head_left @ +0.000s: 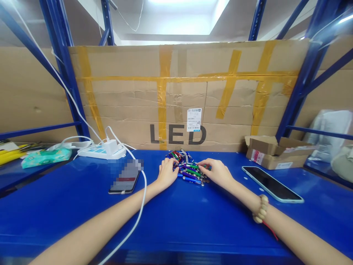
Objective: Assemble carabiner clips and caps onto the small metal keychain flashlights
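A heap of small shiny metal tubes, blue, green, red, purple and silver, lies on the blue shelf top. They look like mini penlights with metal ends. At the heap's left side is my left hand, its fingers bent and thumb close to the forefinger; what lies between them is hard to make out. From the right reaches my right hand, thumb and forefinger pinched on the end of one small tube among the others. Its fingertips partly cover the heap's right side.
A phone lies left, with a white cable looping over my left forearm. Another phone and an open carton are right. A power strip and tissue pack sit back left. Tall cardboard closes the back.
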The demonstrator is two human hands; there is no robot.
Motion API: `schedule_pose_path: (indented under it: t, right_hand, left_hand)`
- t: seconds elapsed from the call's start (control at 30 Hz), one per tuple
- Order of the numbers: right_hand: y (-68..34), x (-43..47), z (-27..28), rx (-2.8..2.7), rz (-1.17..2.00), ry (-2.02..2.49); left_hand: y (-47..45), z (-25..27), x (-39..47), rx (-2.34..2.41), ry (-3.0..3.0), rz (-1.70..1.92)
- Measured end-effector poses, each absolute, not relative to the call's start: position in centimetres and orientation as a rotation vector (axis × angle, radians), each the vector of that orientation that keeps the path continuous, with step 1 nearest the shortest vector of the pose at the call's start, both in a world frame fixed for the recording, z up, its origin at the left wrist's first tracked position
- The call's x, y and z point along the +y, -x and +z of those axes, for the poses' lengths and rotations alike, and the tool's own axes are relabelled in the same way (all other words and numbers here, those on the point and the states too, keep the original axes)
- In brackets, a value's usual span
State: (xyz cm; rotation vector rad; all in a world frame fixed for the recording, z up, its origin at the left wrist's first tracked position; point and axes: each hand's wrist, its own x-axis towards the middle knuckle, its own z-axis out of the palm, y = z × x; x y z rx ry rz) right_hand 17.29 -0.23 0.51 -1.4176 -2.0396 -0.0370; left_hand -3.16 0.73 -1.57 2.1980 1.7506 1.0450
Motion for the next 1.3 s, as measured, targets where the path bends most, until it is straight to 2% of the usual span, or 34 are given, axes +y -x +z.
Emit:
schedule_pose_path:
  t: [0.37,0.5,0.63,0.8,0.9,1.1,1.3]
  right_hand:
    - [-17.0,-0.5,0.8,-1.945,0.039,1.3]
    - [-16.5,-0.8,0.7,-1.995,0.054,1.269]
    - [-15.9,-1.4,0.8,-2.059,0.104,1.24]
    - [-15.4,-1.8,0.9,-2.044,0.218,1.194]
    - [-15.1,-1.8,1.0,-1.903,0.496,1.145]
    - [-14.8,-1.7,1.9,-1.131,1.427,0.81]
    - [-15.4,-1.9,3.0,-0.826,1.745,0.536]
  left_hand:
    - [5.5,-1.2,1.7,1.88,-2.364,1.014]
    - [7.4,-1.3,2.7,1.891,-2.567,0.77]
    - [7.8,-1.3,3.2,1.711,-2.716,0.541]
    - [7.5,-1.1,3.2,1.712,-2.759,0.506]
    - [7.4,-0.9,2.9,1.708,-2.819,0.499]
    - [7.1,-0.5,2.3,1.806,-2.869,0.407]
    - [7.0,-0.5,2.4,1.966,-2.755,0.486]
